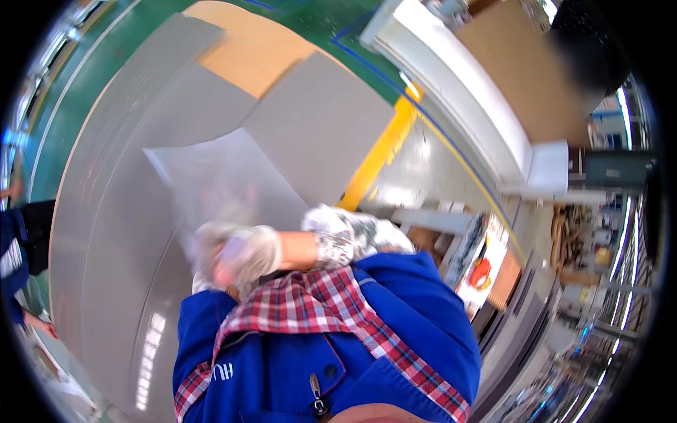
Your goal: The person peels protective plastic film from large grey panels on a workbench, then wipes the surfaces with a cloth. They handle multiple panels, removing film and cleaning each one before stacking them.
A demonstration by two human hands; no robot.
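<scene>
A translucent plastic sheet or bag [227,164] spreads over the grey panels in front of my chest, its near part blurred and gathered at my hands. My right hand [251,256], in a pale knit glove with bare fingertips, is curled at this near end and appears to grip it. Close against it on the left is my left hand [207,246], also gloved, smeared by motion and partly hidden behind the right; its fingers cannot be made out. Beneath the plastic lie large flat grey panels [322,121], overlapping on a tan board [259,37].
At the left edge stands another person [13,248] in blue. A yellow bar [378,153] runs beside the panels on the right. Beyond it are a white-edged structure [465,79] with a brown board [523,69], and a bench [476,264] bearing a red object [479,274].
</scene>
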